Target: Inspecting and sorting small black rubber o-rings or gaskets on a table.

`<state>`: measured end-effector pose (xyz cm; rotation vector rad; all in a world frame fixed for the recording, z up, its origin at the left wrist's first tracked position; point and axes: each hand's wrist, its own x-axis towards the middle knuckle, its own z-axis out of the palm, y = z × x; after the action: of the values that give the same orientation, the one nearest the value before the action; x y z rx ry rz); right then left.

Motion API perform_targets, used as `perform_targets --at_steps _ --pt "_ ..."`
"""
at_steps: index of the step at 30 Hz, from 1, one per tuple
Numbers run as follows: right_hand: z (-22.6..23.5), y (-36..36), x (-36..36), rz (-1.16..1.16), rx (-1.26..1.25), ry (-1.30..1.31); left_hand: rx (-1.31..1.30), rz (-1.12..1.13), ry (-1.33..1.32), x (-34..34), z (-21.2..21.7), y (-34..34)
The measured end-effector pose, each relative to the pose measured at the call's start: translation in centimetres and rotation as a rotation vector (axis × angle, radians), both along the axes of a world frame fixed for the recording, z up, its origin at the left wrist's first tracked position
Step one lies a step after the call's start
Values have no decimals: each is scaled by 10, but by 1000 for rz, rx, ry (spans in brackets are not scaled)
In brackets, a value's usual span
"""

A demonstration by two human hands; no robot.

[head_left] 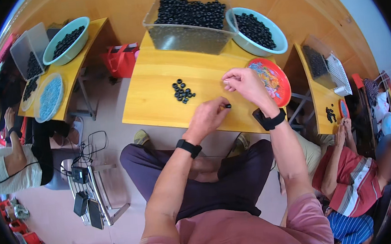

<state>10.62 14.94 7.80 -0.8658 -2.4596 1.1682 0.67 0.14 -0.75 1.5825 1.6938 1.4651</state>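
From head height, one wide fisheye view is looking down and forward, facing the yellow tabletop (148, 82) close below and bending straight edges toward its rim.

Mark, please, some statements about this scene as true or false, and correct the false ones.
1. The left hand holds a black piece at its fingertips. True.
2. The red tray lies to the right of the small black pile. True.
3. The clear bin on the middle table holds white pieces. False: they are black.
4. The turquoise bowl beside this bin stands on its left. False: it stands on its right.
5. The right hand has nothing on its wrist. False: there is a black band.
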Motion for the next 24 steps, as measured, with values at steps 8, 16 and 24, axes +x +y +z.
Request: perform_targets --at_steps 8,16,24 --pt "-19 -18 52 -122 -42 63 -43 104 -122 2 0 5" --pt "-49 -32 53 -126 45 229 -108 138 -87 4 3 5" --pt "-53 -40 52 -89 201 296 -134 124 -67 3 5 6"
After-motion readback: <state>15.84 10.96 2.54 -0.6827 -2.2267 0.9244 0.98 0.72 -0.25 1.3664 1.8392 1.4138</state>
